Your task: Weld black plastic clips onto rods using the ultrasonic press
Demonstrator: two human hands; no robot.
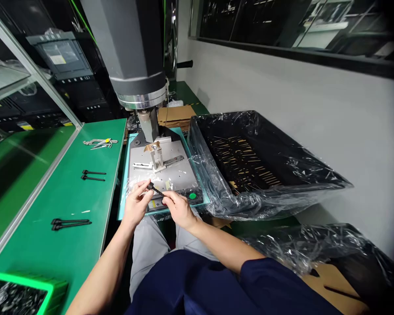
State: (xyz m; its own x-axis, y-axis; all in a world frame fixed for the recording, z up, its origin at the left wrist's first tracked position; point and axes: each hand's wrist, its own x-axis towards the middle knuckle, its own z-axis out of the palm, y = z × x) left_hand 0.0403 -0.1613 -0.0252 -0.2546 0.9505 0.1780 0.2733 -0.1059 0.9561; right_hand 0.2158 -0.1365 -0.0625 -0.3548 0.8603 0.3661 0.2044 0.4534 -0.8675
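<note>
Both my hands hold a slim black screw-like piece (156, 190) with a thick head, tilted above the front edge of the machine's plate. My left hand (137, 203) pinches it close to the head. The thin end is between the closed fingers of my right hand (180, 210). Just beyond them, a metal fixture (156, 156) stands on the grey machine plate (139, 177), under the tool head (149, 124) of a large press-like machine. On the green table to my left lie similar black pieces in two pairs, a farther pair (94, 178) and a nearer pair (71, 225).
Tools (100, 142) lie at the table's far end, and a green bin (57, 288) of dark parts sits at its near corner. Right of the machine, a plastic-lined tray (302, 168) holds many thin pieces. A green button (192, 196) is at the plate's front right.
</note>
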